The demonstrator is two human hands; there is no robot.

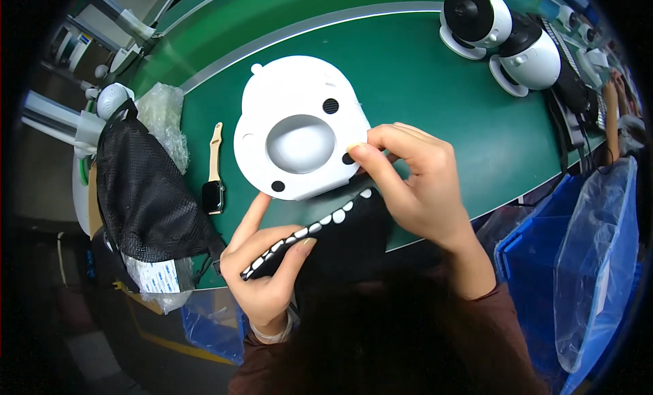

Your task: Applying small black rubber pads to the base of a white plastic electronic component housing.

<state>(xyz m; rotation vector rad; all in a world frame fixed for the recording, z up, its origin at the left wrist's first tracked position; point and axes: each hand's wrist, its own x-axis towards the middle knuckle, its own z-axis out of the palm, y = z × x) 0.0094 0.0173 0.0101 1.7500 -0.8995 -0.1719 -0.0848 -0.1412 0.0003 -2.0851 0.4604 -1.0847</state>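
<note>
Pressing at the right side of the white shell (303, 95), the right hand (422, 177) sets its thumb against a black dot (349, 158), its index finger curled narrow beside the rim; whether the fingertips pinch the dot or merely push on it, I cannot tell. The shell sits left of the tabletop's (428, 75) middle, close to the near edge, its round opening facing up, perhaps so that the dots around that opening are easy to reach. The left hand (262, 279) holds a dark strip (325, 220) between thumb and fingers, its row of white spots turned upward, probably to leave them within reach of the right; 1 finger extends to the shell's near rim, apparently bracing it. A watch (213, 194) lies just beside the shell, toward the left edge, seemingly out of the way. Along that edge sit a black bag (146, 191) and bubble wrap (163, 123). The surface is smooth green, with a grey strip of trim (292, 33) along its far edge. By the far right corner stand 2 white devices (478, 21). Beyond the near edge, at right, is a blue bin (527, 259) with clear plastic (585, 279); at far right, another person's forearm (611, 119) shows. Below the left end, a yellow line (187, 351) crosses the dim floor.
</note>
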